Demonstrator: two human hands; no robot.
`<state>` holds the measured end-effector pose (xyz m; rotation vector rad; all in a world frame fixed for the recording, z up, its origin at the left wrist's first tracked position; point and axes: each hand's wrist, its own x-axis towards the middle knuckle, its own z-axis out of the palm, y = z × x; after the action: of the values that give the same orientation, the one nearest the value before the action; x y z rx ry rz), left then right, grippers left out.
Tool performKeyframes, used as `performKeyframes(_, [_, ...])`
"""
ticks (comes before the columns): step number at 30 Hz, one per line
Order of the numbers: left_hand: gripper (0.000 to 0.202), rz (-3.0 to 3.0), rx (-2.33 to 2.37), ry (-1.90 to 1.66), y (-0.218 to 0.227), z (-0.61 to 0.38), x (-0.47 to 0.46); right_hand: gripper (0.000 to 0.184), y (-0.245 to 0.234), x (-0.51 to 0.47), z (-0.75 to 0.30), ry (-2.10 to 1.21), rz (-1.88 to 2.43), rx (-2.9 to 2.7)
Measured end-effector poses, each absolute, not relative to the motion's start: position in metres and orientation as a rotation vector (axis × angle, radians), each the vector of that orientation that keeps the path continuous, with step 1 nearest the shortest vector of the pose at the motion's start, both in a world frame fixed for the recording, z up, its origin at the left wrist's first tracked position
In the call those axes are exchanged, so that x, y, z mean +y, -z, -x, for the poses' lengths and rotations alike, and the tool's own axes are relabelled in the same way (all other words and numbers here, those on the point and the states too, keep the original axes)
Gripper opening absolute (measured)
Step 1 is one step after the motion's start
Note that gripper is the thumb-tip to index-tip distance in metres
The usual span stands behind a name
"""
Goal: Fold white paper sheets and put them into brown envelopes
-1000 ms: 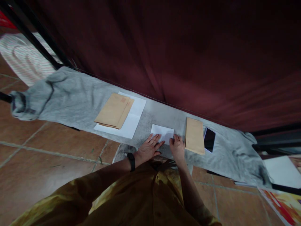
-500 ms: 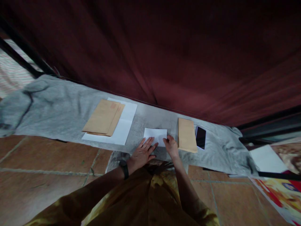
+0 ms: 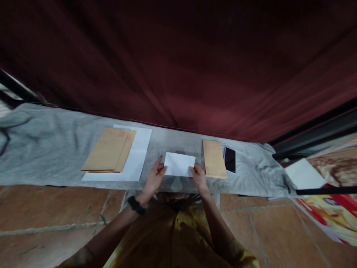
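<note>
A folded sheet of white paper (image 3: 179, 164) is held between my two hands, a little above the grey cloth. My left hand (image 3: 156, 176) grips its left edge with thumb and fingers; a dark band is on that wrist. At the lower right corner, my right hand (image 3: 199, 176) pinches the paper between thumb and fingers. Just right of that hand lies a brown envelope (image 3: 214, 159). Further left, overlapping brown envelopes (image 3: 106, 149) rest on larger white sheets (image 3: 141, 149).
A grey cloth (image 3: 55, 149) covers the long narrow surface. A phone (image 3: 230, 160) lies beside the right envelope. Behind the surface hangs a dark red curtain (image 3: 178, 74). Tiled floor (image 3: 55, 208) shows in front, and a colourful printed sheet (image 3: 331, 216) is at the lower right.
My left hand has gone from lying flat on the paper to gripping its left edge. The folded paper now appears raised between both hands. The camera view has shifted slightly.
</note>
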<state>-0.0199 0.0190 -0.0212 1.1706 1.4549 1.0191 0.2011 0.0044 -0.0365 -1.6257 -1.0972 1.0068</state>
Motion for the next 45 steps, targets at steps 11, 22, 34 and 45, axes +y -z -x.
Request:
performKeyframes(11, [0.037, -0.88, 1.383, -0.979, 0.005, 0.026, 0.021, 0.042, 0.025, 0.001, -0.196, -1.271, 1.465, -0.903])
performKeyframes(22, [0.05, -0.835, 1.29, -0.921, -0.003, 0.028, 0.013, 0.044, 0.014, 0.001, -0.189, -1.313, 1.463, -0.87])
performKeyframes(34, [0.046, -0.81, 1.347, -0.85, 0.008, 0.022, 0.019, 0.04, 0.026, 0.0, -0.198, -1.195, 1.628, -1.088])
performKeyframes(45, [0.025, -0.875, 1.404, -0.775, 0.014, 0.013, 0.029, 0.027, 0.024, -0.01, -0.206, -0.323, 1.916, -1.541])
